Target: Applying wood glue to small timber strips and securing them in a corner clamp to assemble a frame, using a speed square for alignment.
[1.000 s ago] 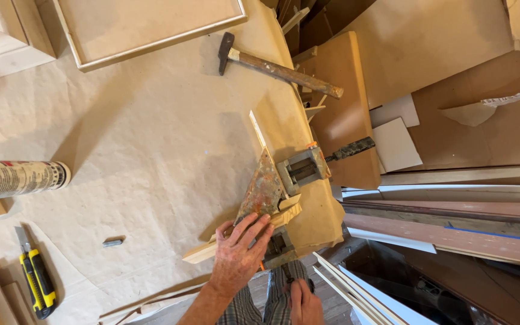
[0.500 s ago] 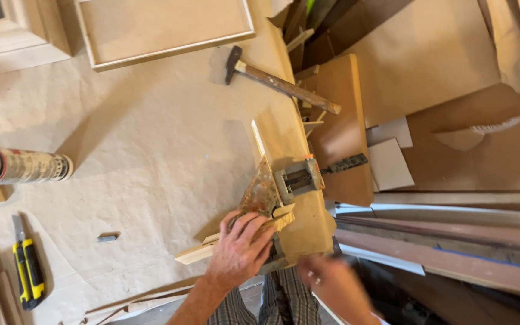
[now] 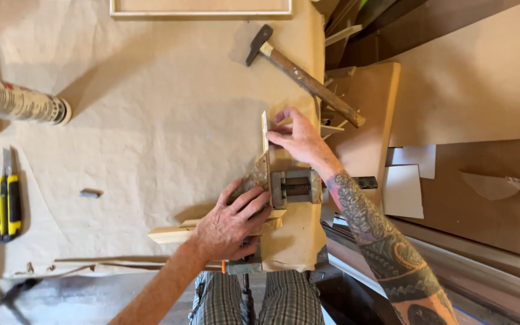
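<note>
The left hand (image 3: 231, 225) lies flat, fingers spread, pressing down on a pale wooden strip (image 3: 179, 232) that runs sideways across the near edge of the table; nothing is clasped in it, the palm simply bears on the wood where it enters the corner clamp (image 3: 293, 186). The right hand (image 3: 299, 138) comes in from the right on a tattooed forearm, and its fingertips pinch the upper part of a second wooden strip (image 3: 265, 133), which stands on edge and runs away from the person. The two strips meet at a right angle at the clamp, just between the hands. The clamp is a grey metal block with a screw spindle in its middle and a dark handle sticking out to the right.

All this sits on a table covered with brown paper (image 3: 151, 138). Beyond the right hand lies a hammer (image 3: 299, 72) with a wooden handle, its head pointing to the far left. Well to the left, a cartridge tube (image 3: 19, 103) lies on its side, and nearer the person a yellow and black utility knife (image 3: 7, 204) rests along the table's edge. A small grey piece (image 3: 90, 194) lies alone on the paper between the knife and the left hand. At the far edge sits a wooden frame (image 3: 200, 9). To the right are boards (image 3: 470, 78) and white sheets (image 3: 404, 189).
</note>
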